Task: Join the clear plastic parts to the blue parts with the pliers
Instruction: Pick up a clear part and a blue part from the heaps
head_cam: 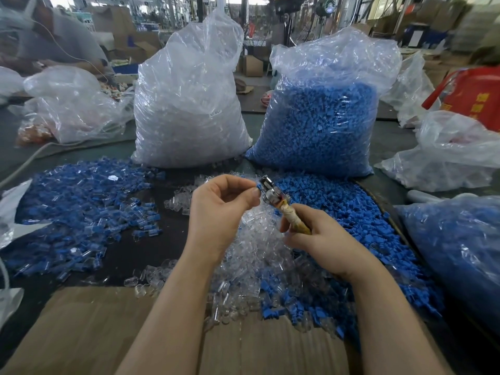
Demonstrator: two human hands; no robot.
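Both hands are raised above the dark worktop (pixel 151 247), meeting over a heap of parts. Left hand (pixel 221 209) has its fingers curled, and thumb and forefinger pinch a small blue plastic part (pixel 257 189) held up against the metal head of the pliers (pixel 273 192). Right hand (pixel 322 239) is wrapped around the pliers' handle, which is bound in yellowish tape and slants up to the left toward the other hand. Whether a clear piece already sits on the pinched blue part cannot be told.

Under the hands lies a loose pile of small clear plastic parts (pixel 257 255), and just right of it a spread of loose blue plastic parts (pixel 359 217) running along the worktop. To the left, well apart from the hands, sits a broad heap of joined blue-and-clear pieces (pixel 81 201). Behind stand two tall clear plastic sacks side by side: the left sack (pixel 189 104) full of clear parts, the right sack (pixel 324 117) full of blue parts. A flat sheet of brown cardboard (pixel 108 334) covers the near edge beneath the forearms. At far right a red bucket (pixel 470 96) shows behind crumpled plastic bags.
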